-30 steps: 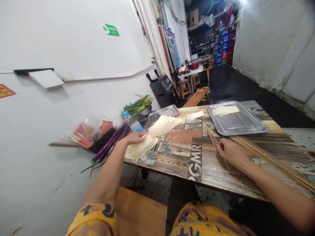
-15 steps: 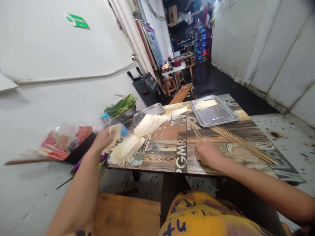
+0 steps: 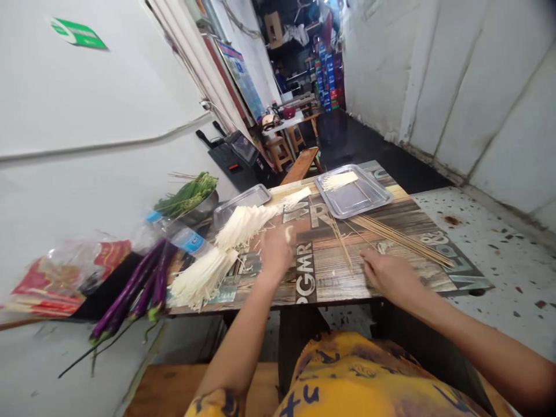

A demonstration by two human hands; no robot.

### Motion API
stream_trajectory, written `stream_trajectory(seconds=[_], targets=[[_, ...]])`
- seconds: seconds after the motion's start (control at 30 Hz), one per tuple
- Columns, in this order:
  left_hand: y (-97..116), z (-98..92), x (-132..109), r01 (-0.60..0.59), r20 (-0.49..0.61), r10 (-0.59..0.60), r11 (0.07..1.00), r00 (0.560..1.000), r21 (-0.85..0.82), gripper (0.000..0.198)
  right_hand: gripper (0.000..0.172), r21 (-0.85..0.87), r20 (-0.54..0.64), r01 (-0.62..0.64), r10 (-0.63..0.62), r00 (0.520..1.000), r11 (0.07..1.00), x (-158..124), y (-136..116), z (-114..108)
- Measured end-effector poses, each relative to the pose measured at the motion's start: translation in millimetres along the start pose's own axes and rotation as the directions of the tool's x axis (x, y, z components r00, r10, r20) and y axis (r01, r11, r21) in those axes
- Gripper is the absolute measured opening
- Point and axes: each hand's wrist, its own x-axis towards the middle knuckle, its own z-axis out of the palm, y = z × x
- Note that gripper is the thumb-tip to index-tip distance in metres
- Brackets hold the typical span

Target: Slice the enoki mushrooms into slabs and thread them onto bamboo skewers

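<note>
My right hand (image 3: 391, 275) is closed near the front edge of the patterned table, pinching a thin bamboo skewer (image 3: 354, 230) that points away to the upper left. My left hand (image 3: 277, 249) is over the table, right of the fanned enoki mushrooms (image 3: 245, 225). Its fingers are smeared and partly hidden; a small white bit shows at its edge. Another enoki pile (image 3: 202, 278) lies nearer me on the left. A flat enoki bunch (image 3: 297, 197) lies farther back. On the metal tray (image 3: 376, 200) rests a skewered enoki bunch (image 3: 341, 180).
Loose skewers (image 3: 341, 240) and a thicker skewer bundle (image 3: 403, 240) lie on the table. At left are a water bottle (image 3: 185, 236), purple eggplants (image 3: 136, 284), bagged packets (image 3: 69, 275), a bowl of greens (image 3: 189, 197) and a second tray (image 3: 243, 202).
My left hand has moved right, from beside the bottle to right of the mushroom piles. My right hand still holds a skewer, now pointing more steeply away. The view has swung left, showing the eggplants.
</note>
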Motion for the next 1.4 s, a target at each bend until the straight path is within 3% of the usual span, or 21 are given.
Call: stream_trajectory(seconds=[0.1,0.17,0.27,0.37,0.47,0.53,0.67,0.73,1.07,1.4], targets=[[28.5,22.7,-2.8,-0.079,0.085,0.078,0.997,0.993,0.007,0.046,0.035,0.184,-0.080,0.058,-0.044,0.996,0.981,-29.9,-7.1,11.1],[31.4,25.0,-5.1,-0.144,0.177,0.142,0.990,0.974,-0.004,0.055,0.035,0.311,-0.121,0.117,-0.083,0.989,0.943,-49.9,-11.7,21.5],[15.6,17.0,-2.6,-0.293,0.328,0.294,0.955,0.898,-0.052,0.079,0.036,0.454,-0.187,0.197,-0.123,0.975,0.869,-72.0,-16.7,35.4],[-7.1,11.4,3.8,-0.405,0.411,0.396,0.912,0.821,-0.068,0.075,0.036,0.494,-0.268,0.272,-0.153,0.951,0.826,-80.7,-19.7,43.8],[-17.9,17.4,4.3,-0.468,0.416,0.446,0.882,0.792,-0.056,0.068,0.036,0.425,-0.312,0.320,-0.195,0.930,0.847,-80.1,-22.4,45.4],[-16.1,25.6,0.4,-0.468,0.388,0.452,0.882,0.803,-0.057,0.065,0.036,0.343,-0.324,0.330,-0.219,0.920,0.879,-77.9,-24.0,43.1],[-3.4,39.6,-8.9,-0.357,0.319,0.348,0.934,0.881,-0.032,0.064,0.034,0.181,-0.343,0.299,-0.224,0.912,0.937,-71.8,-26.9,35.1],[0.8,42.7,-11.2,-0.319,0.304,0.312,0.947,0.900,-0.027,0.064,0.032,0.122,-0.335,0.281,-0.228,0.914,0.952,-67.8,-29.0,31.9],[-0.1,46.0,-14.7,-0.326,0.261,0.322,0.945,0.910,-0.026,0.060,0.035,0.069,-0.214,0.275,-0.255,0.943,0.959,-59.2,-39.3,32.4],[1.5,42.8,-14.9,-0.301,0.297,0.305,0.952,0.905,-0.060,0.061,0.032,0.081,-0.220,0.312,-0.288,0.932,0.947,-58.2,-39.2,34.8]])
